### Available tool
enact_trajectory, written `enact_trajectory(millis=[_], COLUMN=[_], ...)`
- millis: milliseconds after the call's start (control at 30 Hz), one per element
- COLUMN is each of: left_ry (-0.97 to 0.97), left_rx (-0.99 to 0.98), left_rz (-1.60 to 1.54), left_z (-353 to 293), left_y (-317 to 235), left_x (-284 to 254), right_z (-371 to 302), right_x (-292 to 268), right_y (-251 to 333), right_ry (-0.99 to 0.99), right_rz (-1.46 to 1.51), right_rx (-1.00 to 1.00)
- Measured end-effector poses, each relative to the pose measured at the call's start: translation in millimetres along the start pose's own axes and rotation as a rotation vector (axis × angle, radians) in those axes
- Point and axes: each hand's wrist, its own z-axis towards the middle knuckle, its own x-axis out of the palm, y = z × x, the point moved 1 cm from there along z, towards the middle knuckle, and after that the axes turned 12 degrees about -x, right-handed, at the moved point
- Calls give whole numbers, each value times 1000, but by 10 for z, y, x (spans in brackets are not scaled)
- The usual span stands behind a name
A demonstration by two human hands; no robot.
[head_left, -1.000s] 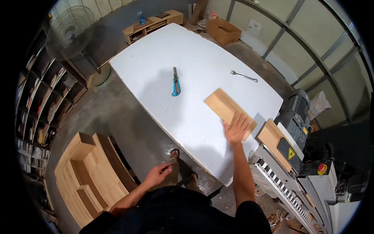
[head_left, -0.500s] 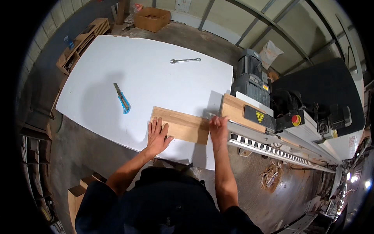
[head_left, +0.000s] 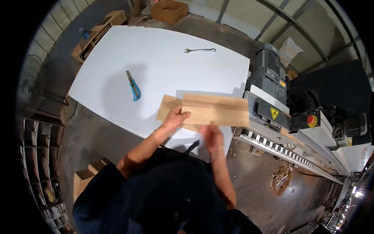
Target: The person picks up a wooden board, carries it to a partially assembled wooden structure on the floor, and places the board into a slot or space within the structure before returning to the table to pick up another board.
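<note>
A light wood-grained board [head_left: 218, 110] is held above the white table, gripped at its left end by my left hand [head_left: 174, 118], with the thumb on top. Partly under it, a second wooden board [head_left: 165, 107] lies on the table, and only its left end and a strip of its near edge show. My right hand [head_left: 212, 137] is smeared by motion at the near edge of the upper board, so its grip is unclear. To the left lies a blue utility knife [head_left: 134, 89] with its blade out. A combination wrench [head_left: 200, 50] rests farther back.
At the right stands a machine with a grey motor [head_left: 266, 68], a red stop button [head_left: 312, 121] and a toothed feed track [head_left: 280, 150] beside the white table [head_left: 156, 50]. A cardboard box [head_left: 169, 11] sits on the floor behind. Shelves [head_left: 43, 156] stand at the left.
The board at the machine's end has come left over the table board. My left hand has gone from lying flat to gripping its left end. My right hand has moved down from the machine.
</note>
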Motion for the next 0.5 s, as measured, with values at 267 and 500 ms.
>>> enact_trajectory(millis=[267, 500], left_ry=[-108, -252], left_rx=[-72, 335], left_rz=[217, 1127], left_z=[-208, -417], left_y=[-85, 53], left_x=[-862, -963], right_z=[-199, -329], right_x=[-275, -330], right_y=[410, 300], right_ry=[-40, 145], right_rz=[-887, -1636], right_rx=[-345, -688])
